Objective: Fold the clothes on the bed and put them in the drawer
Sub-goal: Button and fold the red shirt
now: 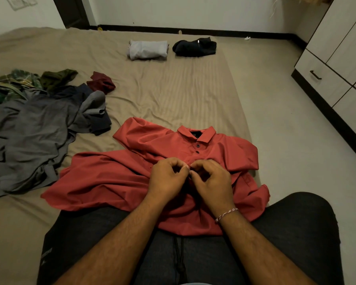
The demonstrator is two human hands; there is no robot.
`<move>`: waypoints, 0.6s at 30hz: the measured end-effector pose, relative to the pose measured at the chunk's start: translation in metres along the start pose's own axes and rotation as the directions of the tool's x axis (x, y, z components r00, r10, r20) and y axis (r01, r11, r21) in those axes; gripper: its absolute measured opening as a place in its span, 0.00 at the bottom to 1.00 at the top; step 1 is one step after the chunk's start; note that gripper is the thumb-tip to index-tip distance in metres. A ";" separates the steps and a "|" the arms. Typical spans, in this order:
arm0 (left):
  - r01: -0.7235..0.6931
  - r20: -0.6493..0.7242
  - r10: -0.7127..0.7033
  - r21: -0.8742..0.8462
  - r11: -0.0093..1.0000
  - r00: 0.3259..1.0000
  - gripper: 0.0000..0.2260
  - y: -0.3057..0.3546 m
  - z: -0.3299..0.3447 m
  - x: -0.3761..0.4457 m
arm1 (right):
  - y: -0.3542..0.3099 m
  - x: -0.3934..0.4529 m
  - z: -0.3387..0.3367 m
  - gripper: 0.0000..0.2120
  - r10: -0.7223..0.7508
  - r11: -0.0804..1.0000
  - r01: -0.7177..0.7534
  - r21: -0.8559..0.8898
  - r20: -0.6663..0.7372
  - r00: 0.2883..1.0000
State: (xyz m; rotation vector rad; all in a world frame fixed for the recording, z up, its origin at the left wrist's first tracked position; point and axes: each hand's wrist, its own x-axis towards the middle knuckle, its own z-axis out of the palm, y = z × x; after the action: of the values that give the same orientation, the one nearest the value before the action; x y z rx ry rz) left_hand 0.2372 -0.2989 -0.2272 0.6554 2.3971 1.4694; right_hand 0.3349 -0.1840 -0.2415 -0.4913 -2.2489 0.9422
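Head view: the red short-sleeved collared shirt point(152, 177) lies front-up on the beige bedsheet point(173, 89), collar away from the person, hem over the lap in black trousers point(296, 223). Prob. laid flat this way so the front placket is reachable before folding. Left hand point(167, 179) and right hand point(212, 182) meet at the placket just below the two dark buttons point(197, 148); fingers of both are curled and pinching the red fabric, fingertips nearly touching. Looks like fastening a lower button, but the button itself is hidden by the fingers. A red-and-white thread band point(226, 214) sits on the right wrist.

At far side of bed, two finished bundles are side by side, apart: a folded pale grey garment point(148, 50) and a folded black garment point(194, 47), likely parked there till all are done. On the person's left is an unfolded heap: grey shirt point(33, 130), green plaid cloth point(10, 83), olive piece point(58, 78), maroon piece point(101, 82).

Containers: white cupboard drawer with dark handle point(321, 79) at right, closed; contents can't be seen. Nothing stowed yet, by my judgement.
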 end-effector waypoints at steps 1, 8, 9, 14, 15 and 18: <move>0.002 -0.001 -0.002 0.002 1.000 1.000 0.07 0.000 0.000 0.000 | 0.000 0.000 0.000 0.07 0.005 1.000 -0.005 0.012 -0.002 1.000; 0.020 0.004 -0.020 -0.021 1.000 1.000 0.07 0.001 -0.001 -0.001 | -0.001 -0.001 0.001 0.09 0.025 0.998 -0.024 0.056 -0.013 1.000; 0.018 0.003 -0.018 -0.021 1.000 1.000 0.07 0.001 -0.001 0.000 | -0.002 -0.001 0.001 0.09 0.029 0.998 -0.028 0.061 -0.013 1.000; 0.025 -0.010 -0.025 -0.018 1.000 1.000 0.07 0.001 0.000 0.001 | -0.002 0.000 0.003 0.10 0.079 0.991 -0.077 0.105 -0.020 0.997; 0.025 -0.010 -0.025 -0.026 0.999 1.000 0.07 0.000 0.000 0.001 | -0.002 0.000 0.003 0.10 0.084 0.990 -0.081 0.114 -0.021 0.996; 0.025 -0.008 -0.025 -0.048 0.999 1.000 0.06 0.000 0.000 0.002 | -0.002 0.001 0.002 0.10 0.095 0.986 -0.092 0.142 -0.016 0.995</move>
State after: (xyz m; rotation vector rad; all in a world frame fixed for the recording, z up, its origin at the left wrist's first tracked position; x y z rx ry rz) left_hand 0.2357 -0.2984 -0.2273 0.6070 2.3603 1.5175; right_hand 0.3327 -0.1859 -0.2411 -0.5444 -2.1357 1.1294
